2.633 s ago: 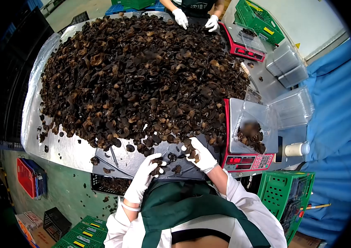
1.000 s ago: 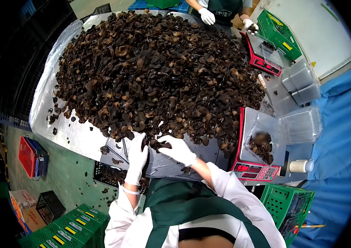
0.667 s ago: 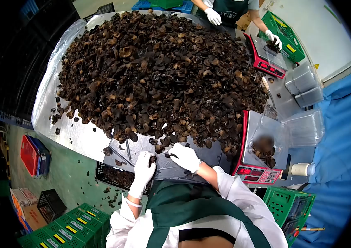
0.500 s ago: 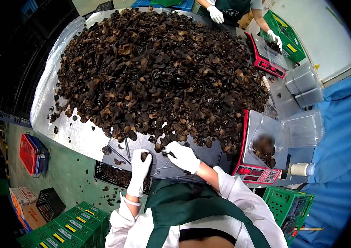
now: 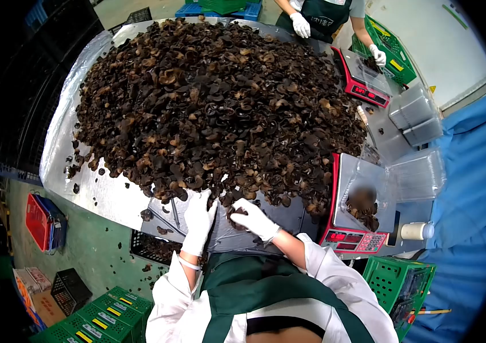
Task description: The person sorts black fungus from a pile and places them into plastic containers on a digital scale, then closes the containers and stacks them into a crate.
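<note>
A large heap of dark brown wood ear mushrooms [image 5: 214, 108] covers most of the metal table. My left hand [image 5: 198, 220], in a white glove, reaches to the heap's near edge. Its fingers are stretched forward, with the thumb apart; mushrooms lie at the fingertips, and the palm is hidden. Just to the right, my gloved right hand [image 5: 256, 222] is curled around a dark wood ear mushroom [image 5: 237, 214] above the table's grey front strip. A red scale [image 5: 350, 237] stands beyond my right hand, carrying a clear plastic box with wood ear mushrooms [image 5: 363, 212] inside.
Clear plastic boxes [image 5: 417, 174] are stacked right of the scale, near a white-lidded bottle [image 5: 417, 231]. Across the table, a co-worker's gloved hand [image 5: 377, 55] is by a second red scale [image 5: 363, 86]. A black crate [image 5: 151, 246] sits below the front edge; green crates [image 5: 114, 314] stand lower left.
My left hand has moved forward to the heap, its curled fingers straightening. My right hand has shifted slightly, with a mushroom showing more fully under its fingers. The view has tilted slightly.
</note>
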`<state>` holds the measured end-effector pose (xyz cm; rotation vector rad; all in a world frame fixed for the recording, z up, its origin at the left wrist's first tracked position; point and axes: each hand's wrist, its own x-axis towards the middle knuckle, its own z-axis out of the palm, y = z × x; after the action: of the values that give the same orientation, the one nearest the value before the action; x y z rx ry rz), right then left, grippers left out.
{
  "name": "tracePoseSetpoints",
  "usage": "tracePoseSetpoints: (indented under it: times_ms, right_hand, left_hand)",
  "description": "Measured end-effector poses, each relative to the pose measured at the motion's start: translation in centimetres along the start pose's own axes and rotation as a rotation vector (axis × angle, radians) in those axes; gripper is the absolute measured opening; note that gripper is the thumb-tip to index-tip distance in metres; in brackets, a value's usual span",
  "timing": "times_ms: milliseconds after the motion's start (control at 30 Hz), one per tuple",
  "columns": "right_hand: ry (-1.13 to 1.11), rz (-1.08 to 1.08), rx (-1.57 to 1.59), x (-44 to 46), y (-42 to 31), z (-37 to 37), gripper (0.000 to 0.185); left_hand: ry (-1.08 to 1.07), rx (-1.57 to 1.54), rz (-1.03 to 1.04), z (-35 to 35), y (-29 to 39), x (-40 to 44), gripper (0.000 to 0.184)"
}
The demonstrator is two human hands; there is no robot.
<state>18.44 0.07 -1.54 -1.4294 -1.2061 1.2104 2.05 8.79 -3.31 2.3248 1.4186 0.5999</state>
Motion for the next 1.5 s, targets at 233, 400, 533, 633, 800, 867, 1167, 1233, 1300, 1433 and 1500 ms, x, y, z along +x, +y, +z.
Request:
tracePoseSetpoints:
  times_ms: [233,400,533,633,800,867,1167,1233,1300,1433,1500]
  right_hand:
    - [-0.052,0.288,1.086,-1.5,-2.3,-3.1,0.039]
    - [-0.074,0.139,1.252,-2.2,-3.5,-3.8,0.047]
    - [0.087,0.144,1.227,-3.2,-4.6,-3.9,0.041]
    - [0.242,0.176,1.277,-3.6,-3.6,-3.6,0.037]
    - [0.379,0.194,1.45,-4.8,-2.3,-3.1,0.026]
    - [0.386,0.108,1.466,-5.2,-1.7,-3.7,0.027]
    - [0.883,-0.245,0.619,-14.0,-7.8,-16.9,0.028]
    - [0.955,-0.264,0.392,-16.4,-9.7,-20.3,0.031]
    - [0.991,-0.227,0.185,-17.8,-9.6,-23.3,0.031]
    - [0.839,-0.141,0.016,-18.9,-5.4,-27.0,0.031]
    - [0.848,-0.19,-0.161,-19.4,-5.3,-27.8,0.031]
  left_hand:
    - [0.045,-0.231,-0.002,0.9,-0.6,1.3,0.024]
    - [-0.225,-1.552,-0.669,-0.5,0.2,-0.5,0.022]
    - [-0.329,-2.012,-0.946,-1.9,3.4,-1.0,0.029]
    - [-0.342,-2.066,-0.949,-1.3,5.5,-0.5,0.032]
    - [-0.438,-2.162,-0.951,0.0,8.8,-0.3,0.03]
    - [-0.572,-2.212,-0.869,-0.1,10.1,-0.3,0.03]
    - [-0.728,-2.004,-0.613,0.0,27.2,1.7,0.035]
    - [-0.655,-1.825,-0.276,2.4,30.0,2.1,0.035]
    - [-0.582,-1.474,-0.132,2.8,33.3,2.3,0.032]
    - [-0.463,-0.86,0.39,6.2,34.9,1.9,0.028]
    - [-0.274,-0.755,0.527,6.9,35.0,1.1,0.028]
